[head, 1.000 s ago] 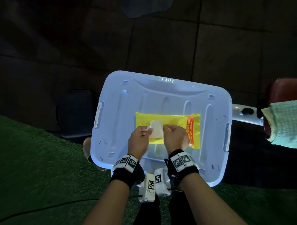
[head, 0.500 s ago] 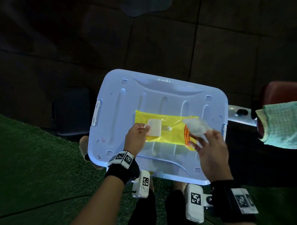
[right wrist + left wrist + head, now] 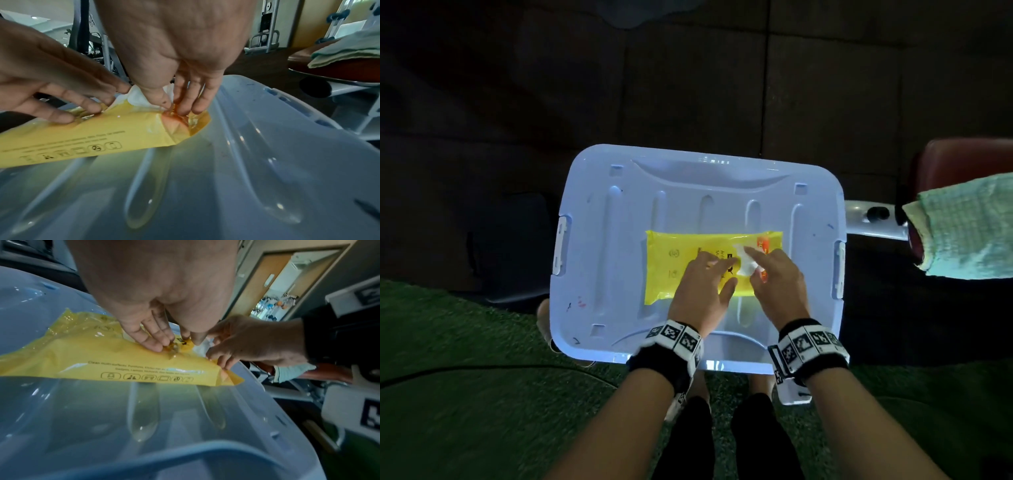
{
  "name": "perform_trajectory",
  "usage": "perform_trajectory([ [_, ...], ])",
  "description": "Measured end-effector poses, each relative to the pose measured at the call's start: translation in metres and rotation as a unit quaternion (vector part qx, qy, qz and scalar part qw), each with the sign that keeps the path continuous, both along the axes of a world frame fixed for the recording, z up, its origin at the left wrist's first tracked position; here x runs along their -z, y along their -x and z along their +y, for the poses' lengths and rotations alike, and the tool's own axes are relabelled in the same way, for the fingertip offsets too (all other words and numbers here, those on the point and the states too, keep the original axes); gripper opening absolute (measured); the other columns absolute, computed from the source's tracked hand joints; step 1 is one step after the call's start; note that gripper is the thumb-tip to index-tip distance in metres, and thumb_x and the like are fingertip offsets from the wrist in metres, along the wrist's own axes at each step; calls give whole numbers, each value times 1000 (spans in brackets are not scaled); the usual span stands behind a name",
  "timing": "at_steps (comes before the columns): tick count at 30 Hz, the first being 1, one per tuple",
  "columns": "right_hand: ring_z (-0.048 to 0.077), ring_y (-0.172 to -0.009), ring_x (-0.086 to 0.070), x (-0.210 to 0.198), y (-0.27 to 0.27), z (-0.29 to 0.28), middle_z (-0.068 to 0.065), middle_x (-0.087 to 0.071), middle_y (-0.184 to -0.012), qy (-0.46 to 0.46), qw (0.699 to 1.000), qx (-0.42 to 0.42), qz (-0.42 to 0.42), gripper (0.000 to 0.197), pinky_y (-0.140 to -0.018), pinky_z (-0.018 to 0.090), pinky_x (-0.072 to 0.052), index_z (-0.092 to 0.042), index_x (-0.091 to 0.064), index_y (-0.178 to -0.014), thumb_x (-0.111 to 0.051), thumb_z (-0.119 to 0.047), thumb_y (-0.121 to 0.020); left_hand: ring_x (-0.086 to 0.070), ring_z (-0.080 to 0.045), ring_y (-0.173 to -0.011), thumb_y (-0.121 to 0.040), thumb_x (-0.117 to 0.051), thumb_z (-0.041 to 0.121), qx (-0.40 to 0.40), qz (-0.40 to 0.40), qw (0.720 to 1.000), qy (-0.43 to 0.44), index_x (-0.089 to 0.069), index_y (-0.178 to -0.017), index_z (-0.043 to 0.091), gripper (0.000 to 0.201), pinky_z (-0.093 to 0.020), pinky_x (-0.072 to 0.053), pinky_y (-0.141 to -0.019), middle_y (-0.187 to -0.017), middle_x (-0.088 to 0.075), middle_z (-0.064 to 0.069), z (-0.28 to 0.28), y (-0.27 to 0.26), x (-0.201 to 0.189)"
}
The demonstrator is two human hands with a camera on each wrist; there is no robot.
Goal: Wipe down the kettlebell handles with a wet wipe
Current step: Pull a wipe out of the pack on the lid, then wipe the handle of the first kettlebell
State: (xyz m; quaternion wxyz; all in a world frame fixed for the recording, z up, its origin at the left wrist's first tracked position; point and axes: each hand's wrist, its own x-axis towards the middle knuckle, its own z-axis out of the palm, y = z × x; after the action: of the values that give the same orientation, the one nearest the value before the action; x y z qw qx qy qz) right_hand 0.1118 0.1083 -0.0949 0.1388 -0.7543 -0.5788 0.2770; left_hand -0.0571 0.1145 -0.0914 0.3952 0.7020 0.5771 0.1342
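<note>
A yellow wet-wipe pack (image 3: 688, 246) (image 3: 102, 360) (image 3: 98, 134) lies flat on a pale blue bin lid (image 3: 619, 212). My left hand (image 3: 717, 270) (image 3: 162, 339) presses on the middle of the pack with straight fingers. My right hand (image 3: 760, 267) (image 3: 176, 104) is at the pack's orange right end and pinches a crumpled white wet wipe (image 3: 745, 265) (image 3: 139, 97) between thumb and fingers, fingertips down on the pack. No kettlebell shows in any view.
A folded green towel (image 3: 969, 226) lies on a red seat (image 3: 955, 157) at the right, beside a white metal frame (image 3: 869, 222). A dark boxy object (image 3: 513, 246) sits left of the bin. Green turf (image 3: 465, 377) lies in front, dark floor tiles behind.
My right hand drew a white wipe out to the right, then came back onto the pack with it. My left hand let go of the white flap and now lies flat on the pack.
</note>
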Motion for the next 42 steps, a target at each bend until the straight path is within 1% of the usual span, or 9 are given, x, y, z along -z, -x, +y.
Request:
perform_trajectory([
  [6,30,-71,-67,-3,-23,-6,7,-69,-96,-48,986,159,24,12,-69,27,-48,-9,-74,-90,-78,-6,-79,-57,-33,-110,-92,-65,49,130,186,972,-54,-56,-144,23,59,-41,-57,-76,-132,-55,-12,-11,-4,1],
  [10,17,-67,-70,-23,-25,-13,0,-71,-72,-59,971,208,105,16,-64,10,-52,-14,-75,-90,-78,-3,-79,-46,-33,-130,-92,-54,63,163,246,955,-27,-36,-156,24,77,-44,-49,-90,-148,-42,-12,-11,-9,-2],
  [13,19,-70,-76,-35,-24,-18,6,-78,-80,-20,938,249,239,36,-70,28,-62,-25,-75,-107,-70,2,-84,-37,-33,-139,-87,-56,68,183,277,943,-6,-23,-161,25,92,-46,-42,-101,-156,-31,-11,-9,-12,-2],
  [19,18,-66,-70,-64,-26,-35,6,-75,-81,-27,774,376,509,35,-64,27,-59,-8,-75,-102,-53,18,-92,-27,-33,-147,-85,-60,67,185,308,933,28,-15,-162,32,96,-48,-37,-110,-161,-21,-8,-7,-16,-15],
  [24,19,-82,-64,-100,-66,-81,11,-66,-91,-61,624,459,630,25,-71,24,-60,4,-68,-109,-53,13,-93,-40,-30,-139,-96,-54,45,182,357,916,20,-32,-155,34,64,-46,-32,-110,-157,-33,-4,-29,-51,-59],
  [28,18,-81,-67,-141,-128,-158,10,-68,-91,-108,555,471,677,26,-75,24,-61,2,-70,-109,-55,-1,-88,-51,-21,-130,-99,-51,42,229,297,926,48,-48,-144,40,45,-41,-38,-106,-145,-48,5,-94,-116,-84],
  [35,20,-79,-72,-161,-261,-358,13,-74,-88,-164,588,530,589,9,-73,27,-63,4,-71,-96,-65,-2,-94,-66,-10,-111,-99,-58,33,316,151,917,191,-65,-131,34,33,-35,-54,-98,-128,-67,6,-240,-262,-72],
  [39,27,-89,-74,-119,-328,-491,28,-74,-102,-143,680,562,449,10,-79,34,-63,2,-75,-95,-67,-2,-95,-65,-4,-100,-100,-59,29,377,150,884,233,-66,-128,34,30,-22,-49,-86,-117,-70,14,-320,-344,-25],
  [42,28,-87,-78,-71,-367,-581,21,-76,-106,-151,688,610,363,16,-75,35,-64,-4,-72,-108,-65,2,-95,-67,1,-85,-99,-60,28,421,172,859,236,-68,-123,37,27,-13,-44,-65,-111,-71,16,-371,-390,31],
])
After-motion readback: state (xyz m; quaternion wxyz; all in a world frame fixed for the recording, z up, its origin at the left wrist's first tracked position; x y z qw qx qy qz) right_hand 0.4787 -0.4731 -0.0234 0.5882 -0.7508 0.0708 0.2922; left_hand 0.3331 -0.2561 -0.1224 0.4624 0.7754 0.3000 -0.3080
